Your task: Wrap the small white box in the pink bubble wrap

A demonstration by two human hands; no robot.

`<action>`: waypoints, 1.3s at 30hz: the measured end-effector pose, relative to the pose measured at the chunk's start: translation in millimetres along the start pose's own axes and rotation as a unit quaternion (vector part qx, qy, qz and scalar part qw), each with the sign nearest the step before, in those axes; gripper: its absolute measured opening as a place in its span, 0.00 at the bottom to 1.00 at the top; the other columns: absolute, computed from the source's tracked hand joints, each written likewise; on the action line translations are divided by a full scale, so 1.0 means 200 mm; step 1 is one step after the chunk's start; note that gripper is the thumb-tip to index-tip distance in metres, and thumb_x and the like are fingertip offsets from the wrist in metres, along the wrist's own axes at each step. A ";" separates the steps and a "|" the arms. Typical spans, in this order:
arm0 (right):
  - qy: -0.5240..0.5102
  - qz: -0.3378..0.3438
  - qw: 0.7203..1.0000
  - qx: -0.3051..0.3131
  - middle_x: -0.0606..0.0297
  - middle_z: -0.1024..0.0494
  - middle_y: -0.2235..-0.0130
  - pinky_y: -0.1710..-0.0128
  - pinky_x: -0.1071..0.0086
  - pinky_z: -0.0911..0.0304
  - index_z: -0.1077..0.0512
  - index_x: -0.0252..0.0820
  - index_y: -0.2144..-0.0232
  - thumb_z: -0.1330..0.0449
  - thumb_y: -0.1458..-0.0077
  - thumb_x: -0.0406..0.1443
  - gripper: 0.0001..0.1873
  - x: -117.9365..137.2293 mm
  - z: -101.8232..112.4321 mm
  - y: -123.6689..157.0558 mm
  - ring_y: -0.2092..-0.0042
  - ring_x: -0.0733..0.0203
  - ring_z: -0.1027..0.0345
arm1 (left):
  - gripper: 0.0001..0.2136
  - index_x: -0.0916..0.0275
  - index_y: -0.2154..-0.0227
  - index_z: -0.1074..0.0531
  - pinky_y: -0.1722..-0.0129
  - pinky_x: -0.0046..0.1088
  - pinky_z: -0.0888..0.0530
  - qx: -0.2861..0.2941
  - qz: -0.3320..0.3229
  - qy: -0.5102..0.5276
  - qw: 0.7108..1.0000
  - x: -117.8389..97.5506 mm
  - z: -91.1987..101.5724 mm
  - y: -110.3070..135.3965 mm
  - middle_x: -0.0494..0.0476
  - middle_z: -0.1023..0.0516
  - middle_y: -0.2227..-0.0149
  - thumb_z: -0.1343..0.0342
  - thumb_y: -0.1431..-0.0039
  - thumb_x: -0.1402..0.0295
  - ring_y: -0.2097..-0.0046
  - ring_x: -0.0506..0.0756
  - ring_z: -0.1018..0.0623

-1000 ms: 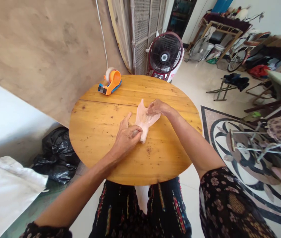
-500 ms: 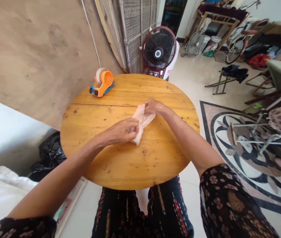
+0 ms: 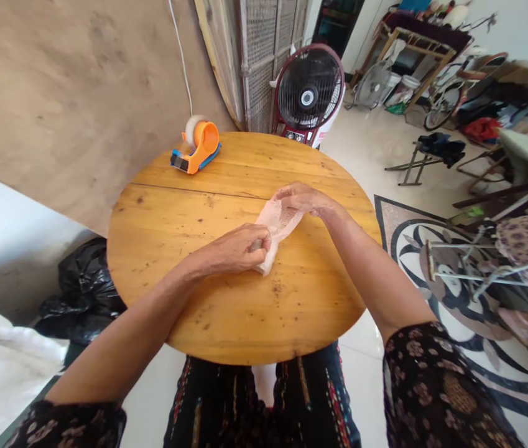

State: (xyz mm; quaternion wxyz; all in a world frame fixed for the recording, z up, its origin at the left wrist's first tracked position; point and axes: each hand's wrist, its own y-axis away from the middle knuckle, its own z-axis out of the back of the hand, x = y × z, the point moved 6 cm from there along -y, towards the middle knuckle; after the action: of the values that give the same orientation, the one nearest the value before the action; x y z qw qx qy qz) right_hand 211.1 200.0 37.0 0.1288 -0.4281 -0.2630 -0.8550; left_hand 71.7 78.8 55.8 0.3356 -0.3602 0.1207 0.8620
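While the left hand (image 3: 247,247) is curled nearly into a fist, its thumb and index finger drawn together on the near end of a pale pink wrap (image 3: 273,216), the right hand (image 3: 298,198) bends over the far end with its fingers half folded. Something greyish shows in the curl of the left hand, too small to make out. Those right fingertips touch the wrap, but whether they pinch it or are tucked inside it I cannot tell. Thin and crumpled, the wrap lies slantwise between the two hands, near the middle of a round wooden counter (image 3: 226,311), its near tip at or just above the wood.

Toward the far left edge of the counter, well apart from the hands, an orange and blue tape dispenser (image 3: 203,144) stands with a roll of tape (image 3: 192,130) on it. Just past the far edge is a dark red fan (image 3: 308,96), beside a woven panel (image 3: 260,68). Black plastic bags (image 3: 79,286) sit on the left below the counter. Farther off to the right are a folding stool (image 3: 413,165) with dark cloth (image 3: 443,148) on it and a bicycle (image 3: 443,102).
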 end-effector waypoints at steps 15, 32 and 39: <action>0.036 -0.015 0.999 -0.036 0.72 0.30 0.70 0.74 0.75 0.41 0.31 0.39 0.51 0.36 0.50 0.28 0.22 0.02 -0.04 -0.02 0.74 0.69 0.37 | 0.06 0.62 0.71 0.33 0.66 0.29 0.37 -0.018 0.005 0.008 1.000 -0.01 -0.01 0.02 0.50 0.30 0.70 0.55 0.49 0.75 0.68 0.52 0.33; 0.129 0.138 0.942 -0.278 0.62 0.25 0.63 0.63 0.70 0.40 0.27 0.37 0.51 0.44 0.42 0.39 0.18 0.16 0.19 0.34 0.63 0.62 0.34 | 0.04 0.61 0.72 0.37 0.63 0.32 0.35 -0.050 -0.018 -0.016 0.998 -0.03 -0.05 0.04 0.53 0.30 0.69 0.55 0.48 0.74 0.65 0.54 0.32; 0.378 0.104 0.917 -0.077 0.67 0.22 0.69 0.66 0.70 0.45 0.32 0.50 0.41 0.46 0.41 0.33 0.26 0.18 -0.01 0.53 0.71 0.63 0.36 | 0.04 0.61 0.73 0.36 0.66 0.31 0.36 -0.052 0.000 -0.021 0.998 -0.03 -0.04 0.03 0.52 0.29 0.70 0.54 0.49 0.75 0.68 0.53 0.33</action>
State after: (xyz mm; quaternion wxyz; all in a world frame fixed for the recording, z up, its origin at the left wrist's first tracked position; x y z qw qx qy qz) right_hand 234.3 111.9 101.3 0.2732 -0.1069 -0.0823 -0.9525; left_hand 74.7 67.0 55.3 0.3191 -0.3591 0.0683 0.8744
